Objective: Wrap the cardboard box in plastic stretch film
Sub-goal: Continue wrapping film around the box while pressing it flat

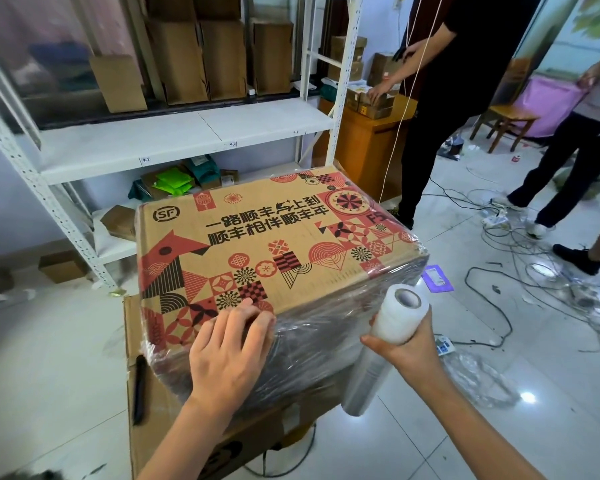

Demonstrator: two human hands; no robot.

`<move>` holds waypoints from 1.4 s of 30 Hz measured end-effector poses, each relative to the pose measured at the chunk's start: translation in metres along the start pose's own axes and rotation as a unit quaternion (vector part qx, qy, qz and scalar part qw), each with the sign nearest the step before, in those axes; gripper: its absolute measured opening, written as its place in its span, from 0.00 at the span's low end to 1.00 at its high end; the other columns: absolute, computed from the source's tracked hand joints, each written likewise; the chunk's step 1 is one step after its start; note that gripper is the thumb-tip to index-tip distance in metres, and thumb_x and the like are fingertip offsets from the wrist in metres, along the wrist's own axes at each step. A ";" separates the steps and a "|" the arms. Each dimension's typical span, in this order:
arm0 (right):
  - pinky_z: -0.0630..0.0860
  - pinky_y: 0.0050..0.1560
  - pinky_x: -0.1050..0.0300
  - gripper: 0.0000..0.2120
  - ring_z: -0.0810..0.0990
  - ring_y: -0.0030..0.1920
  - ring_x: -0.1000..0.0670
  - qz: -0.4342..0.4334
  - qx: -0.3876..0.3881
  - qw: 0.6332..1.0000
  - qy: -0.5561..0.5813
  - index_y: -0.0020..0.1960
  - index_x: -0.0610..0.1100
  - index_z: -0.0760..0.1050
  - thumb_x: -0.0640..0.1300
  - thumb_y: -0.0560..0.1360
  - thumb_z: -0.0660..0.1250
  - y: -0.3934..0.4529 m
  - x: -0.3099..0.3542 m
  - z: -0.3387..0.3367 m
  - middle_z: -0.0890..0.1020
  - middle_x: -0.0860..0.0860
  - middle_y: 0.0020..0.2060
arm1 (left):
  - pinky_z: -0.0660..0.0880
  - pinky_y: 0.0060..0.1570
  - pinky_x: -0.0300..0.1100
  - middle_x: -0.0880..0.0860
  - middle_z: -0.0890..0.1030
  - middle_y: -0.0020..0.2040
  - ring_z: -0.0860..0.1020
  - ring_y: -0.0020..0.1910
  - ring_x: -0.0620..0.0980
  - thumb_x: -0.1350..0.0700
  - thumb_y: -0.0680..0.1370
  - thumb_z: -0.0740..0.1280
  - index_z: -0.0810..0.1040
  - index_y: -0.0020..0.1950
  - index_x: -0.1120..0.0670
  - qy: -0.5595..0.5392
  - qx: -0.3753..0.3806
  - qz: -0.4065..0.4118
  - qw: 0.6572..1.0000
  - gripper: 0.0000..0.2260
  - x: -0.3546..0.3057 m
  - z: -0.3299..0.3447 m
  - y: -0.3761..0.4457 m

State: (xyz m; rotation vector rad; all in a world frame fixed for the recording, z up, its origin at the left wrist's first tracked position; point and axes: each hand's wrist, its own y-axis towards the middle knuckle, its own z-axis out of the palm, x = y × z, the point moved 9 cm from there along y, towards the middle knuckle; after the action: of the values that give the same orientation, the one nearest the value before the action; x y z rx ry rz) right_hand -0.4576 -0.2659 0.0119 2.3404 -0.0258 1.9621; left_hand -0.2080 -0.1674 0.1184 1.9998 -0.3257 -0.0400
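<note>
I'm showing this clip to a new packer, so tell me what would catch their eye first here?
First, the printed cardboard box at centre, red and black patterns on top, its near side already under shiny stretch film. Next the hands: the left hand rests on the box's near top edge, while the right hand grips the film roll just right of the box. Behind, tangled cables sprawl over the tiled floor at right.

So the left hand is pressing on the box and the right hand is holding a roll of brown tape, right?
Not quite. The right hand holds a roll of clear plastic stretch film, not brown tape; the head view shows it whitish and see-through. The rest is right: the left hand presses on the near top edge of the cardboard box.
</note>
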 end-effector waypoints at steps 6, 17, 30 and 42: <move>0.74 0.45 0.70 0.30 0.77 0.49 0.62 0.001 0.013 1.000 0.021 0.57 0.52 0.63 0.59 0.62 0.74 -0.001 0.007 -0.003 0.75 0.49 0.53 | 0.67 0.37 0.42 0.56 0.81 0.40 0.80 0.36 0.53 0.59 0.73 0.71 0.74 0.47 0.56 -0.005 -0.008 -0.001 1.000 0.08 0.001 -0.002 0.003; 0.69 0.34 0.76 0.24 0.75 0.38 0.69 0.009 -0.144 0.988 0.060 0.58 0.49 0.59 0.61 0.70 0.61 0.000 0.004 -0.005 0.74 0.53 0.48 | 0.68 0.38 0.42 0.55 0.81 0.40 0.80 0.37 0.52 0.60 0.73 0.72 0.74 0.47 0.56 -0.017 0.002 -0.005 1.000 0.08 -0.003 -0.003 0.004; 0.70 0.33 0.75 0.23 0.76 0.36 0.68 -0.002 -0.252 0.966 0.065 0.55 0.47 0.66 0.61 0.69 0.64 -0.009 0.005 -0.012 0.76 0.53 0.44 | 0.69 0.42 0.44 0.57 0.81 0.44 0.77 0.44 0.53 0.59 0.76 0.66 0.73 0.49 0.57 -0.048 0.040 -0.003 0.998 0.05 -0.003 0.000 0.002; 0.74 0.42 0.68 0.27 0.78 0.48 0.48 -0.042 -0.315 0.946 0.068 0.54 0.47 0.63 0.58 0.67 0.73 -0.001 0.015 -0.016 0.74 0.41 0.54 | 0.70 0.43 0.44 0.59 0.82 0.45 0.81 0.41 0.56 0.58 0.75 0.64 0.71 0.51 0.59 -0.075 0.055 -0.007 0.996 0.08 -0.003 -0.002 0.002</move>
State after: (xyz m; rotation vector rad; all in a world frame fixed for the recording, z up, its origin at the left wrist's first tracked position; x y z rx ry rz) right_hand -0.4710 -0.2632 0.0295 1.7619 -0.4633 1.7290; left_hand -0.2112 -0.1661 0.1204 2.1137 -0.4172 -0.1858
